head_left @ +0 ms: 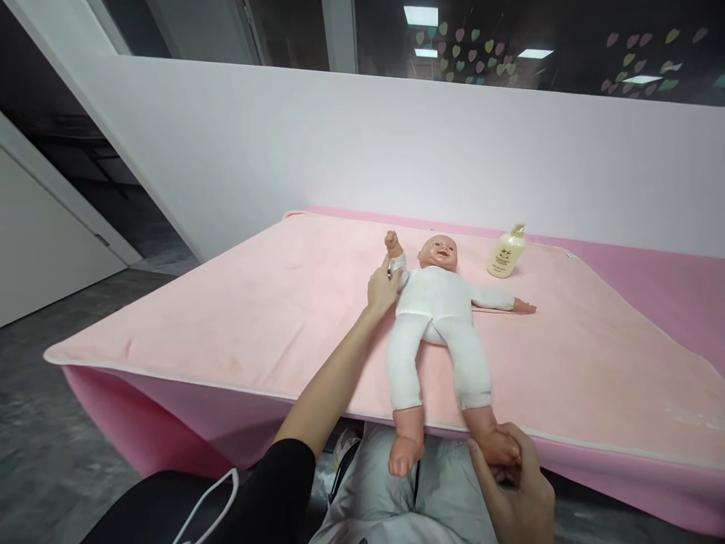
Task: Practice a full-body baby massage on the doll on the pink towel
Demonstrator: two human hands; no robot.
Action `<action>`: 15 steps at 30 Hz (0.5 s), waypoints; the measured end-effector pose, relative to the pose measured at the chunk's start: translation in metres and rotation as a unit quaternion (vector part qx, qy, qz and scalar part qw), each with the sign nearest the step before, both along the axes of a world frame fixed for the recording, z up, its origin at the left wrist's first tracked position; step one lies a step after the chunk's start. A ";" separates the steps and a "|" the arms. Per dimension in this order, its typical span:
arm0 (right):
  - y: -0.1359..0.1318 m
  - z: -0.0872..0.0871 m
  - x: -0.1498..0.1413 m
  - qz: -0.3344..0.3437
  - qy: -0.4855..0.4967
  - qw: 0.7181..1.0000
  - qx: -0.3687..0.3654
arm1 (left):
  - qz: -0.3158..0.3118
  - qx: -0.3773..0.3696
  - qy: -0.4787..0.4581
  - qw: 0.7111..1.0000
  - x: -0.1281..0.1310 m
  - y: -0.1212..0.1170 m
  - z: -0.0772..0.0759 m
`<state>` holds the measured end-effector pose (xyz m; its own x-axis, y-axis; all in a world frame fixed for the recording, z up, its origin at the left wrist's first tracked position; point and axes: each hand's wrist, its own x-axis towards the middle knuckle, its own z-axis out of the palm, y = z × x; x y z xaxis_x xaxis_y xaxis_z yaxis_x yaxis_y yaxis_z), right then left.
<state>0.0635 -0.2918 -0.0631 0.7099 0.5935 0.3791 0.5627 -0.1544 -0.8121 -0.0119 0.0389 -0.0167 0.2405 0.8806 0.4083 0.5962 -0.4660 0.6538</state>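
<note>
Pink blanket (perhaps towelling), white wall

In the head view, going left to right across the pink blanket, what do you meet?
Left hand on the doll's raised arm → baby doll lying face up → lotion bottle standing upright.

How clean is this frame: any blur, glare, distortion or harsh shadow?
Head view: even, soft light, only a faint shadow under the baby doll in white clothes; wide-angle bending of the pale pink towel-covered table edges; ceiling lights reflect in the dark window glass; left hand and right hand fairly sharp.
</note>
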 end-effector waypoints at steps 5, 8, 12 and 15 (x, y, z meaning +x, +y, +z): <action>0.069 0.029 0.027 0.003 -0.006 0.999 0.046 | -0.090 0.133 0.138 0.977 0.007 -0.013 0.002; 0.118 0.048 0.038 0.055 0.002 0.997 0.051 | -0.122 0.167 0.191 0.960 0.008 -0.017 0.004; 0.132 0.051 0.033 0.055 -0.015 0.996 0.066 | -0.116 0.142 0.197 0.963 0.003 -0.016 0.007; 0.103 0.037 0.015 0.016 -0.073 0.993 0.088 | -0.100 0.123 0.187 0.970 0.002 -0.016 0.009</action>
